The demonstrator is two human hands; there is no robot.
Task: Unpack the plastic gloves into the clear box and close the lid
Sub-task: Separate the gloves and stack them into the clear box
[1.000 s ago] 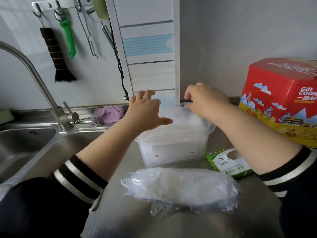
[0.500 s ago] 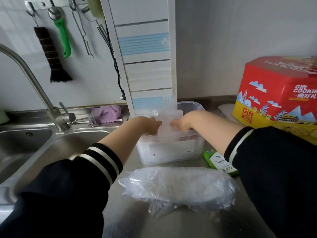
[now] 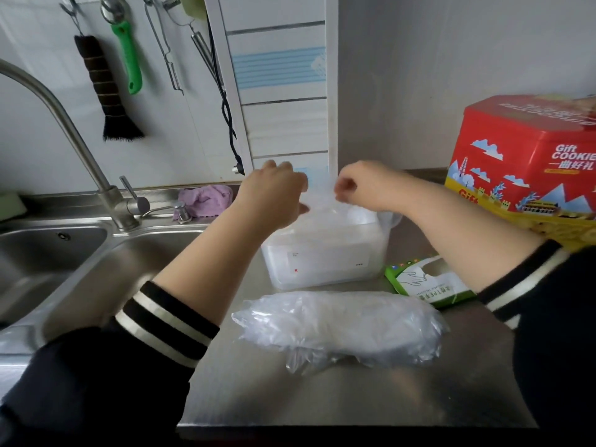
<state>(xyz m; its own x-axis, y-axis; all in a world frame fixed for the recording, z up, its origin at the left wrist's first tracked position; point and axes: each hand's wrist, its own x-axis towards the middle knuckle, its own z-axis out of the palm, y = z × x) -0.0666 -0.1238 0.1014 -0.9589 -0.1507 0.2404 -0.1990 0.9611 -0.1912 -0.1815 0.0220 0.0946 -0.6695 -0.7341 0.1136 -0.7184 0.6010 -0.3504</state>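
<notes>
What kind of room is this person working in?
Most likely a home kitchen: a stainless steel double sink with a tall faucet, utensils such as a brush hanging on wall hooks, and a red cookie tin on the steel counter.

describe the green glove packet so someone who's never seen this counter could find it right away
Start at the big red cookie tin on the right of the steel counter. Just in front of it, right of the clear box, lies the glove packet. It is the only flat green thing there, with a white hand outline printed on it.
</notes>
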